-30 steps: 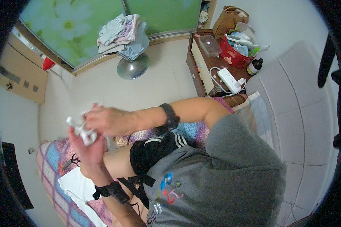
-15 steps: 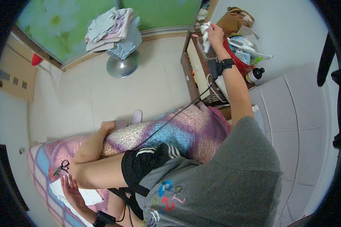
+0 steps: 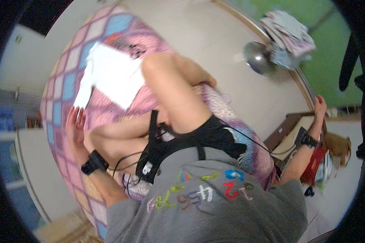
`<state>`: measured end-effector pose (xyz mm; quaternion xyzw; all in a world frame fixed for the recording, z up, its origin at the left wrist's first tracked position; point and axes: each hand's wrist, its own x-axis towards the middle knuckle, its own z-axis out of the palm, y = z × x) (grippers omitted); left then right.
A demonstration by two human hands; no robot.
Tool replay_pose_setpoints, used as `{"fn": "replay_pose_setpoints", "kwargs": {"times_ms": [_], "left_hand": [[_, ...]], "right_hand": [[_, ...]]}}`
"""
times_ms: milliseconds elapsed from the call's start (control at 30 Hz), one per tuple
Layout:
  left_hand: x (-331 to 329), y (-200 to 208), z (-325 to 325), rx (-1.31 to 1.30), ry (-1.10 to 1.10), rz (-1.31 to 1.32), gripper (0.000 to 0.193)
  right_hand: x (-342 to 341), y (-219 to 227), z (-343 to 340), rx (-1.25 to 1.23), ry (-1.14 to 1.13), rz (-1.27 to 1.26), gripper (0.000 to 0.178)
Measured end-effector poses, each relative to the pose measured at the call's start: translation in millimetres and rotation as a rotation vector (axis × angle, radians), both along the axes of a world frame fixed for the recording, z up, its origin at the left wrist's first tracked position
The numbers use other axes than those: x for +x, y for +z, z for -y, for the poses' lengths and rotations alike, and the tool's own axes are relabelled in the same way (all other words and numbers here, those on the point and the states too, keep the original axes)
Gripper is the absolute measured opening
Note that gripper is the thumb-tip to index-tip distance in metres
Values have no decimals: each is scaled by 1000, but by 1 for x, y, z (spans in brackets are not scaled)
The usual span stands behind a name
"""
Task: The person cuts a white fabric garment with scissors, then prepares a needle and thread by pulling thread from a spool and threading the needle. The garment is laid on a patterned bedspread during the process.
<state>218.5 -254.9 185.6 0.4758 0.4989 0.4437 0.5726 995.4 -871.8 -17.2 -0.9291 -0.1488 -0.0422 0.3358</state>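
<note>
My left hand (image 3: 75,127) is open, its fingers stretched out above the patterned bedspread (image 3: 56,129). Close to its fingertips lies the lower end of a white sheet (image 3: 115,77) of paper or cloth, spread flat beside my bent knee. Past the sheet's far edge are black-handled scissors (image 3: 136,50) and a small orange-red object (image 3: 114,39), both blurred. Out at the far right, my right hand (image 3: 320,108) is raised over a wooden cabinet (image 3: 290,121). Its fingers look extended, and I see nothing in them, though motion smears the view.
A pile of folded clothes (image 3: 288,34) rests on a round metal stool (image 3: 258,58). Beside the cabinet are a red container (image 3: 314,164) with several items and a brown bag (image 3: 337,149). Black cables run from my wrist bands across my lap.
The view has swung left toward the bed. My right hand has come away from the red container, and the white crumpled thing it held no longer shows. My left hand stays open.
</note>
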Motion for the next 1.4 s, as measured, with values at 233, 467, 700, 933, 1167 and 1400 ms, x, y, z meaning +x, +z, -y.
{"fn": "replay_pose_setpoints", "kwargs": {"times_ms": [233, 467, 700, 933, 1167, 1400], "left_hand": [[-118, -50, 35, 17, 299, -35, 31], [-181, -118, 111, -139, 379, 130, 12], [-168, -195, 160, -785, -267, -605, 36], [-148, -233, 186, -1165, -499, -488, 37], [-127, -163, 188, -1414, -433, -363, 37], [-138, -116, 220, -1480, -515, -277, 39]], "right_hand": [[-241, 71, -266, -8, 704, -663, 29], [-344, -25, -316, -153, 1126, -794, 31], [-384, 41, -366, -349, 545, -1283, 33], [-380, 69, -446, -864, 411, -1457, 33], [-370, 147, -516, -1130, 332, -1551, 34], [-368, 162, -518, -1244, 416, -1594, 34]]}}
